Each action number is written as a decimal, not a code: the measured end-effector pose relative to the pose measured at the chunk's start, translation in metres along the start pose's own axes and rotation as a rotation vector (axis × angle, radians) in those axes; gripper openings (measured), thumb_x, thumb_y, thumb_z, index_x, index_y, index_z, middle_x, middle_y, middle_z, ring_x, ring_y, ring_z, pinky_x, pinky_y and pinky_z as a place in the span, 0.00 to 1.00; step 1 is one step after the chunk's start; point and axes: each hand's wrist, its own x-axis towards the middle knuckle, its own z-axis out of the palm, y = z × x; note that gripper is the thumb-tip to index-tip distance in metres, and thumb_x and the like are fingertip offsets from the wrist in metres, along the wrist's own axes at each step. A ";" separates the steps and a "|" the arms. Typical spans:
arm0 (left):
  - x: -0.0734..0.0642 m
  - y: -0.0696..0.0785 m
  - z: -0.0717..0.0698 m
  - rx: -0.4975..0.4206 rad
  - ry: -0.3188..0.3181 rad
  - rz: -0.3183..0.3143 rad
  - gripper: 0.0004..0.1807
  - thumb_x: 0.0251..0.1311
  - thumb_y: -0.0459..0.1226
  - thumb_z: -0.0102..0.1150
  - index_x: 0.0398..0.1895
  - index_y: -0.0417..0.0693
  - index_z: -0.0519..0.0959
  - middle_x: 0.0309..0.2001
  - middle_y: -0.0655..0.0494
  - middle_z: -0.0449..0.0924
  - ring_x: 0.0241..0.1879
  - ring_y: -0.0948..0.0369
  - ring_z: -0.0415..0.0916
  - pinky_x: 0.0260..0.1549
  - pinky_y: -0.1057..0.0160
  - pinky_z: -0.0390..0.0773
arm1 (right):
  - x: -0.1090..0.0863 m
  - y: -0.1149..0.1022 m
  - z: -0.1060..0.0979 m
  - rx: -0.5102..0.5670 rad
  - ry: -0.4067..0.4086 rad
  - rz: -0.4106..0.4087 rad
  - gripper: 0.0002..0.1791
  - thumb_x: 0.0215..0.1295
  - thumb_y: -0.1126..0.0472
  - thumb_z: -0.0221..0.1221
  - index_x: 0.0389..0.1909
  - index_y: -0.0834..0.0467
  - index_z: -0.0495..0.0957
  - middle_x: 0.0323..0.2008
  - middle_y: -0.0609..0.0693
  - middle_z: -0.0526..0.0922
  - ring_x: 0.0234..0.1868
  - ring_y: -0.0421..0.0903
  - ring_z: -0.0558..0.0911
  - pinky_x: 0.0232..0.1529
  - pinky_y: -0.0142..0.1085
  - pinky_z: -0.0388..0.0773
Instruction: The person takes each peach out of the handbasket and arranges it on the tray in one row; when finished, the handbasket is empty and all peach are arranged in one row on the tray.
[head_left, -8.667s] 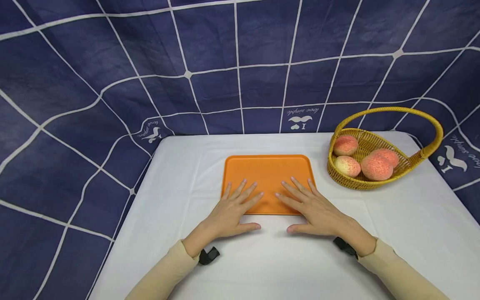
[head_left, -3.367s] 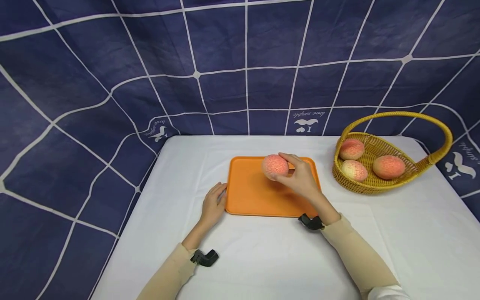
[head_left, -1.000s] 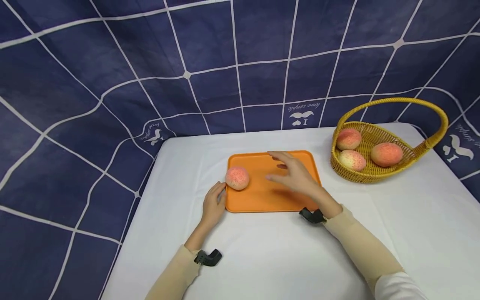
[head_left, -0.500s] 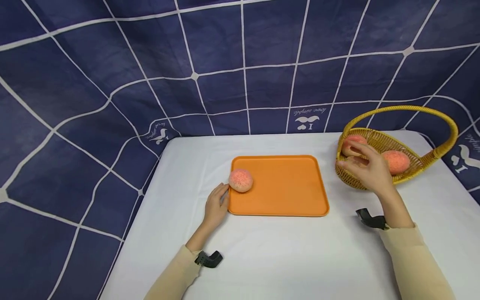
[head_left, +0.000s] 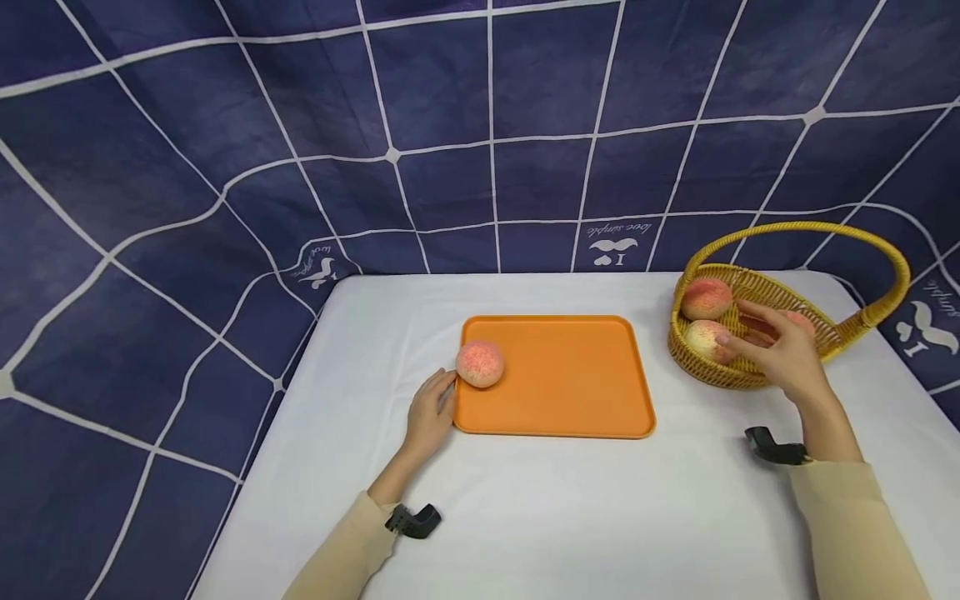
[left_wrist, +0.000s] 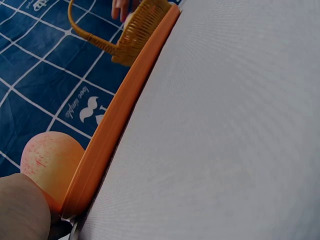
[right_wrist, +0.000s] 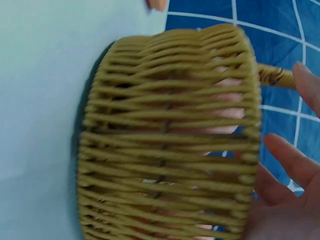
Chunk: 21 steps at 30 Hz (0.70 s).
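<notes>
My right hand [head_left: 787,358] reaches over the wicker basket [head_left: 720,381], thumb and fingers spread apart, with no peach seen between them. Its thumb lies near a yellow-pink peach [head_left: 708,341]. Partly behind the hand is another peach [head_left: 799,321]; a redder peach [head_left: 707,298] sits at the basket's back left. The right wrist view shows the fingers past the basket's woven wall [right_wrist: 170,135]. My left hand [head_left: 430,412] rests with its fingers against the left edge of the orange tray [head_left: 562,375]. Beside those fingertips, a pink peach [head_left: 480,364] lies on the tray.
A white cloth covers the table [head_left: 570,500]. The basket's tall handle [head_left: 896,275] arches over its right side. Behind the table hangs a dark blue curtain [head_left: 540,179] with white lines.
Earlier, the right hand carried a peach from the basket and let it go on the tray's left side. It then moved right, back over the basket. The left hand stays at the tray edge.
</notes>
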 end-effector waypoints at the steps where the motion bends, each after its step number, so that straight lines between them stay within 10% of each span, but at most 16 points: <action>1: -0.001 0.000 0.000 0.000 0.002 -0.004 0.21 0.68 0.31 0.51 0.62 0.34 0.73 0.64 0.40 0.74 0.70 0.44 0.63 0.71 0.42 0.59 | 0.001 0.001 0.000 -0.006 -0.024 0.012 0.44 0.63 0.49 0.64 0.74 0.62 0.57 0.67 0.70 0.65 0.64 0.66 0.70 0.39 0.08 0.69; 5: -0.001 0.000 0.000 -0.004 -0.004 -0.005 0.21 0.68 0.31 0.51 0.63 0.34 0.73 0.64 0.40 0.73 0.70 0.45 0.62 0.71 0.42 0.59 | 0.005 0.005 -0.003 -0.067 -0.102 0.052 0.47 0.62 0.45 0.64 0.74 0.63 0.54 0.66 0.74 0.65 0.63 0.71 0.67 0.35 0.13 0.68; 11: -0.001 0.001 -0.002 -0.008 -0.004 -0.013 0.21 0.67 0.31 0.51 0.63 0.35 0.73 0.64 0.41 0.74 0.70 0.45 0.62 0.71 0.42 0.58 | 0.009 0.008 -0.003 -0.138 -0.184 0.053 0.49 0.62 0.42 0.63 0.74 0.64 0.55 0.65 0.73 0.66 0.62 0.68 0.69 0.51 0.46 0.78; 16: -0.002 0.001 -0.002 0.005 -0.019 -0.013 0.21 0.68 0.31 0.51 0.63 0.35 0.72 0.64 0.41 0.73 0.71 0.45 0.62 0.71 0.42 0.58 | 0.008 0.012 -0.001 -0.162 -0.199 0.043 0.48 0.60 0.42 0.65 0.72 0.65 0.58 0.61 0.72 0.72 0.54 0.55 0.74 0.36 0.18 0.69; 21: -0.001 0.001 -0.001 0.001 -0.013 -0.013 0.21 0.67 0.30 0.51 0.63 0.34 0.73 0.64 0.41 0.74 0.70 0.45 0.62 0.71 0.42 0.58 | 0.010 0.012 -0.002 -0.175 -0.225 0.026 0.47 0.60 0.42 0.65 0.71 0.66 0.60 0.60 0.71 0.72 0.54 0.56 0.76 0.35 0.16 0.69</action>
